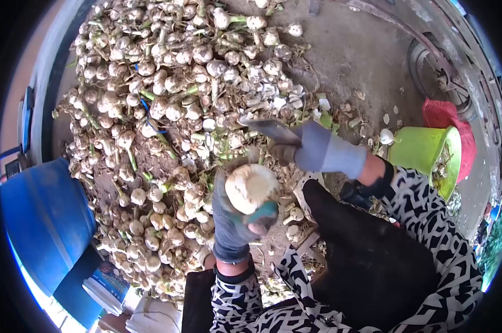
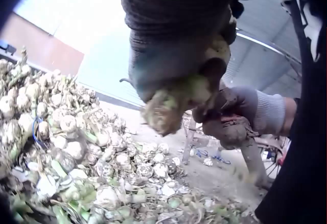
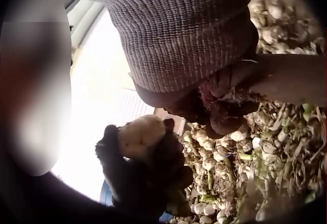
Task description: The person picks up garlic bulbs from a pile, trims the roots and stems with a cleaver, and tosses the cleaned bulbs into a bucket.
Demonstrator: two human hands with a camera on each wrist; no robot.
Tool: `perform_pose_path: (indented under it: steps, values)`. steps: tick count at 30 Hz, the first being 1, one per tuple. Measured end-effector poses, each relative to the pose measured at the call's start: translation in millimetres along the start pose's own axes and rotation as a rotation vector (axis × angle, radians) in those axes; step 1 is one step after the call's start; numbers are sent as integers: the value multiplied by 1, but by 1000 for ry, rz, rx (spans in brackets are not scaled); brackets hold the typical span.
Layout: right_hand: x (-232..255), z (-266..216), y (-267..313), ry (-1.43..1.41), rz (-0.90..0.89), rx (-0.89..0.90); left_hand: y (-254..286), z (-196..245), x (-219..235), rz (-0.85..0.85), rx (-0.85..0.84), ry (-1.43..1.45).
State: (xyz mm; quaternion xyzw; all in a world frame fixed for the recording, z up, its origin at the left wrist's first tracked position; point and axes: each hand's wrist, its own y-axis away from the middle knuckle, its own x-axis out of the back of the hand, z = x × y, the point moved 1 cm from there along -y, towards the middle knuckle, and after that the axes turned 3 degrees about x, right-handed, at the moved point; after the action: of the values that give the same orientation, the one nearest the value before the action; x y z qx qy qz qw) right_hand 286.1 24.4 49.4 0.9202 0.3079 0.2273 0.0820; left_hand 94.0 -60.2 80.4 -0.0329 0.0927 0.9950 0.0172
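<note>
My gloved left hand (image 1: 227,222) grips a large pale bulb (image 1: 252,188), its broad face turned up. In the left wrist view, the root or stem end (image 2: 166,114) of the bulb shows below the fingers, with some green on it. My right hand (image 1: 320,149), in a grey-and-white glove, holds a knife (image 1: 270,131) with a broad flat blade. The blade is apart from the bulb, above and to the right of it in the head view. In the right wrist view the blade (image 3: 294,78) points away from the bulb (image 3: 142,137); the fingers hide the handle.
A large heap of bulbs (image 1: 173,83) with stems covers the floor ahead and to the left. Peelings and trimmings (image 1: 273,100) lie near the hands. A blue tub (image 1: 45,216) stands at left, a lime-green bucket (image 1: 423,150) and red sack (image 1: 445,114) at right.
</note>
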Motion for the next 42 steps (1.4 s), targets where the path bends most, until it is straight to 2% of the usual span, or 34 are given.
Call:
perform_pose_path:
  steps: [1, 2, 3, 4, 6, 7, 10, 12, 13, 14, 15, 16, 17, 19, 20, 23, 24, 25, 26, 27, 28, 29, 30, 31, 32, 34, 35, 36, 37, 38, 39, 40, 41, 42]
  values:
    - [-2, -7, 6, -8, -9, 0, 4, -11, 12, -18, -53, -147]
    - [-2, -15, 10, 122, -10, 163, 8, -22, 24, -28, -110, -292]
    - [-1, -24, 15, 253, -5, 325, 14, -35, 28, -33, -108, -299]
    - [-2, -34, 19, 249, 1, 327, 19, -46, 31, -22, 21, -420]
    - [-3, -48, 20, 631, -26, 343, -2, -3, 12, -61, 76, -307]
    - [-4, -45, 18, 633, -23, 342, 1, -7, 6, -64, 74, -307]
    - [-17, -20, 4, 681, 30, 348, 9, -21, -2, 140, 12, -356]
    - [-17, 21, -26, 806, -294, -188, 12, -14, -8, 156, -74, -399]
    - [-13, 27, -20, 801, -292, -201, 15, -3, -15, 120, 19, -208]
    - [-9, 32, -13, 664, -178, -113, 20, 9, -23, 103, 114, -19]
    - [-11, 35, -11, 517, -59, -22, 20, -3, -12, 74, 254, 79]
    - [0, -10, -5, 124, -206, -342, 20, -15, -2, 58, 396, 173]
    - [-11, 9, 0, -167, -225, -278, 16, -21, 1, 59, 358, 166]
    - [-17, 2, 4, -251, -153, -203, 10, -28, 7, 56, 245, -107]
    - [-21, 1, 6, -253, -168, -199, 8, -28, 9, 43, 279, -56]
    - [-23, -11, -2, -461, -104, -279, 16, -14, 13, 37, 269, 512]
    - [-18, -23, -1, -310, -175, -249, 19, -25, 9, 160, 253, 364]
    - [-18, -30, -1, -161, -239, -212, 21, -27, 13, 98, 86, -32]
    - [-23, -30, -1, -175, -264, -177, 21, -25, 17, 123, -97, -557]
    - [-25, -30, 1, -155, -117, 69, 22, -24, 20, 225, -274, -951]
    - [-23, -30, 3, -134, 39, 304, 22, -28, 17, 292, 4, -65]
    - [-17, -31, 2, 21, -9, 248, 24, -31, 15, 311, 268, 834]
    - [-24, -23, -3, 199, -86, 158, 26, -26, 19, 222, 259, 859]
    - [-36, -10, -9, 378, -157, 64, 30, -17, 22, 224, 257, 854]
    - [-43, 11, -13, 377, -155, 69, 34, -4, 24, 133, 220, 778]
    - [-56, 53, -20, 425, -295, -22, 47, 10, 42, 8, 242, 615]
    - [-58, 48, -22, 415, -313, -20, 50, 14, 65, 39, 349, 397]
    - [-54, 39, -20, 343, -226, -94, 52, 18, 89, 47, 461, 185]
    - [-45, 28, -23, 283, -123, -160, 48, 7, 112, 180, 415, -202]
    - [-41, 18, -27, 238, -175, -312, 34, -9, 144, 416, 498, -515]
    - [-39, 16, -28, 243, -177, -309, 23, -32, 176, 589, 472, -559]
    - [-38, 15, -28, 268, -202, -319, 0, -38, 195, 628, 494, -539]
    - [-38, 15, -30, 293, -222, -331, -22, -65, 221, 705, 362, -780]
    - [-38, 17, -29, 295, -216, -334, -49, -71, 229, 714, 352, -862]
